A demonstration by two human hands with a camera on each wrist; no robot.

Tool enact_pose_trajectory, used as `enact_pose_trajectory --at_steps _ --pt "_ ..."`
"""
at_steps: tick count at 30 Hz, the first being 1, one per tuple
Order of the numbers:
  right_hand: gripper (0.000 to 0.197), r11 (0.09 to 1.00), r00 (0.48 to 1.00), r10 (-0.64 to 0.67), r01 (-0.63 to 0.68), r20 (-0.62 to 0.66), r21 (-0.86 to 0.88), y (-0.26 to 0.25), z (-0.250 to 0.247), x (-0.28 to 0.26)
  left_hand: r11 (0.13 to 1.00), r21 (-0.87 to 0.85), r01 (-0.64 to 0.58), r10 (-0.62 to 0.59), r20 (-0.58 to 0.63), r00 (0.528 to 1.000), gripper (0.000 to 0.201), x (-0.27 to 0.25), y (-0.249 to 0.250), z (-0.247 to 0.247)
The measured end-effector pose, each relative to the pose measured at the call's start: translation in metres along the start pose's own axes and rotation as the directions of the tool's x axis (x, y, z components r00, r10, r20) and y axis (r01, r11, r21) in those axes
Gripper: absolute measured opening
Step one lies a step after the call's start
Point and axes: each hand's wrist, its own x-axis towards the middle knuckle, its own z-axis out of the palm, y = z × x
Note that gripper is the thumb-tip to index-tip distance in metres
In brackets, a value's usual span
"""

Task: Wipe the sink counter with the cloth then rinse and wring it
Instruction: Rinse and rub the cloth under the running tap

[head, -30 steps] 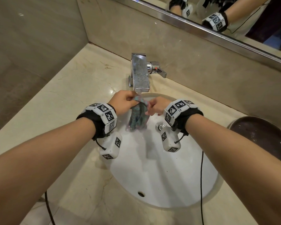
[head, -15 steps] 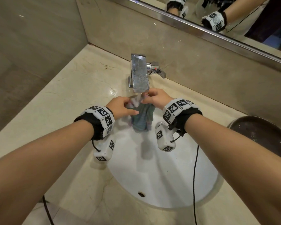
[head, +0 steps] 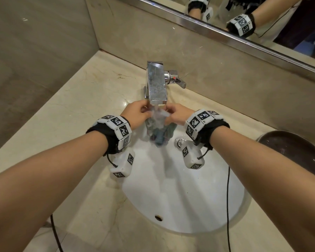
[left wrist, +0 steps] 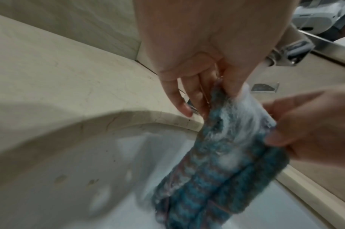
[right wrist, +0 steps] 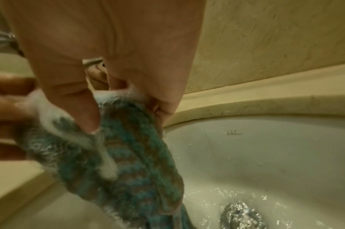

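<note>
Water runs from a square chrome faucet (head: 156,82) onto a blue-green striped cloth (head: 158,132) held over a white sink basin (head: 185,197). Both hands meet just under the spout: the left hand (head: 136,113) pinches the cloth's upper edge between thumb and fingers, and the right hand (head: 178,115) pinches the opposite side, so the fabric hangs bunched between them with its lower end dangling toward the drain (right wrist: 240,216). The stream blurs the top of the cloth, and where exactly each fingertip grips is hard to make out in the head view. In the left wrist view the cloth (left wrist: 222,162) is smeared by motion and its bottom is cut off by the frame. The right wrist view shows water pooling around the drain, with most of the palm blocking the faucet. A beige marble counter (head: 76,110) surrounds the basin. A dark bowl (head: 298,153) sits at the right, partly cut off. The mirror (head: 262,19) above shows only the banded wrists.
</note>
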Motion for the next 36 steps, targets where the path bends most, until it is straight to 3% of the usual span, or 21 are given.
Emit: enact_pose_trajectory --at_steps 3,6,8,9,11,12,14,16,19,22,26,28,31,36 --pt "0.044 0.956 0.998 0.048 -0.03 0.052 -0.292 0.007 0.002 0.001 0.993 -0.113 0.018 -0.016 0.02 1.0 0.022 -0.003 0.003 0.001" --pt "0.038 0.915 0.996 0.078 -0.058 0.033 -0.4 0.008 0.001 0.002 0.991 -0.128 0.037 -0.03 0.057 0.998 0.018 -0.005 0.005 0.003" --pt "0.024 0.922 0.994 0.106 -0.109 -0.029 -0.372 0.006 -0.001 0.001 0.987 -0.153 0.044 -0.033 0.072 0.997 0.015 -0.006 0.005 0.003" --pt "0.008 0.921 0.991 0.119 -0.132 -0.058 -0.367 0.005 -0.002 -0.002 0.986 -0.163 0.047 -0.035 0.073 0.997 0.014 -0.007 0.004 0.002" --pt "0.027 0.924 0.987 0.131 -0.154 -0.09 -0.349 0.009 -0.002 -0.002 0.984 -0.167 0.055 -0.042 0.078 0.996 0.009 -0.007 0.002 0.001" --pt "0.028 0.933 0.988 0.12 -0.146 -0.098 -0.329 0.012 -0.003 -0.001 0.987 -0.147 0.061 -0.049 0.082 0.995 0.007 -0.008 0.0 -0.001" --pt "0.007 0.969 0.99 0.094 -0.116 -0.109 -0.219 0.012 -0.003 -0.002 0.996 -0.061 0.069 -0.063 0.101 0.993 0.016 -0.007 -0.006 -0.004" --pt "0.004 0.997 0.993 0.05 -0.056 -0.104 -0.05 0.01 -0.003 -0.005 0.996 0.06 0.07 -0.078 0.137 0.988 0.021 -0.008 -0.011 -0.006" --pt "0.006 0.996 0.995 -0.026 0.033 -0.092 0.083 0.003 0.002 -0.005 0.973 0.215 0.083 -0.115 0.139 0.984 0.003 -0.011 -0.014 -0.006" --pt "0.004 0.992 0.995 -0.05 0.059 -0.084 0.11 -0.007 0.005 -0.009 0.97 0.223 0.093 -0.121 0.115 0.986 0.026 -0.01 -0.011 -0.003" --pt "0.015 0.98 0.999 -0.032 0.037 -0.027 0.198 -0.014 0.006 -0.01 0.981 0.19 0.028 -0.047 0.095 0.994 0.039 -0.01 0.004 0.0" --pt "0.027 0.987 0.999 -0.034 0.038 -0.026 0.153 -0.016 0.006 -0.009 0.975 0.219 0.021 -0.038 0.072 0.997 0.037 -0.008 0.008 0.001" --pt "0.026 0.995 1.0 -0.012 0.014 -0.023 0.1 -0.016 0.005 -0.01 0.957 0.289 0.01 -0.018 0.026 0.999 0.028 -0.007 0.011 0.001" --pt "0.04 0.996 0.998 0.03 -0.034 -0.057 -0.078 -0.01 0.005 -0.005 0.974 0.226 0.011 -0.012 0.001 1.0 0.025 -0.008 0.014 0.002"
